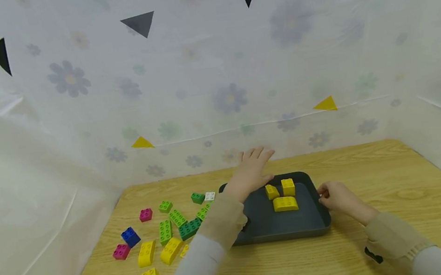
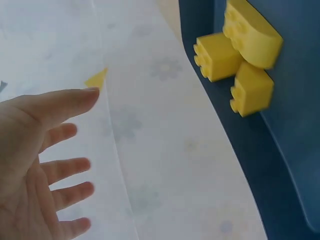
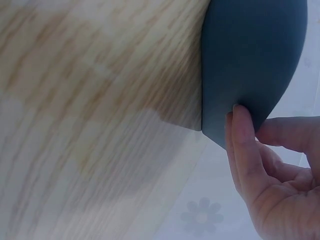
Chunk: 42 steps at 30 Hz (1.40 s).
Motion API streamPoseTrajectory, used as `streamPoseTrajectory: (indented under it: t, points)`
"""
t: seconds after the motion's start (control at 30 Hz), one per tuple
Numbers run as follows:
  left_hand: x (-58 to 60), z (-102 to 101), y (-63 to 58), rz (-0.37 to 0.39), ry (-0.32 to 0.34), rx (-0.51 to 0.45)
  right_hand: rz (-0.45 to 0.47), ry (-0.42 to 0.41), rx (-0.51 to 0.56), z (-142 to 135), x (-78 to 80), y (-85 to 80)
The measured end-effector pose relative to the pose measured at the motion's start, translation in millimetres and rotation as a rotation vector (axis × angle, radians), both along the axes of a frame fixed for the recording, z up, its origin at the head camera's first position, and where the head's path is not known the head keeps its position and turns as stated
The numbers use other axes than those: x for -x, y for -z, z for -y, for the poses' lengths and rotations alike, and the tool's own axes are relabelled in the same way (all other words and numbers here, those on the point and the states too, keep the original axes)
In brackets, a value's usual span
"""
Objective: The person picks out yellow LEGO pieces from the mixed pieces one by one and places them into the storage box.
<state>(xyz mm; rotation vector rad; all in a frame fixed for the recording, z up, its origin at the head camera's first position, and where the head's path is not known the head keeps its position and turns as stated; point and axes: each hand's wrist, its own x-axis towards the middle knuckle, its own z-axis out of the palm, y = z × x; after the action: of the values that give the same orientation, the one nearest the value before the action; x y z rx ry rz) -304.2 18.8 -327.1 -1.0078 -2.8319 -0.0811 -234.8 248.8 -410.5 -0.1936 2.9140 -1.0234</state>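
A dark grey tray [image 1: 276,230] lies on the wooden table with three yellow toy bricks in it: a long rounded one [image 1: 285,204], a squarer one [image 1: 288,187] and a small slanted one [image 1: 272,192]. My left hand [image 1: 250,171] is over the tray's back left part, fingers spread and nothing in them; the left wrist view shows this hand [image 2: 45,160] apart from the bricks. At the tray's right side, my right hand [image 1: 339,198] pinches the rim. Its fingertips [image 3: 243,125] lie against the outer wall, with the thumb at the rim's edge.
Left of the tray, loose bricks lie on the table [image 1: 388,189]: several green ones [image 1: 165,232], several yellow ones [image 1: 147,253], a blue one [image 1: 130,236], pink ones [image 1: 121,252] and a white one [image 1: 209,196]. A flowered sheet [image 1: 211,73] hangs behind the table.
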Motion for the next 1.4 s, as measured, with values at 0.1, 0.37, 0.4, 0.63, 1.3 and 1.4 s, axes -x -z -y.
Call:
streamPoseTrajectory:
  t: [0.1,0.37,0.4,0.63,1.3,1.4]
  points:
    - [-0.5,14.3,2.5,-0.047,-0.037,-0.022,-0.004,0.001,-0.011,-0.1,0.0,0.6]
    - [-10.4,56.3,9.2,-0.111,-0.078,-0.138,-0.001,0.003,-0.003,-0.4,-0.8,-0.6]
    - [-11.9,62.4,9.9,-0.118,-0.088,-0.156,-0.002,0.003,-0.006,-0.2,-0.8,-0.8]
    - [-21.0,112.1,15.8,-0.1,-0.204,-0.208,0.01,0.007,-0.007,0.4,0.1,-1.8]
    - [-60.7,236.6,52.1,0.26,-0.636,-0.21,0.017,0.008,0.031,0.1,-0.7,-1.9]
    - [-65.4,248.5,58.1,0.317,-0.684,-0.209,0.025,0.011,0.027,-0.1,0.0,-1.2]
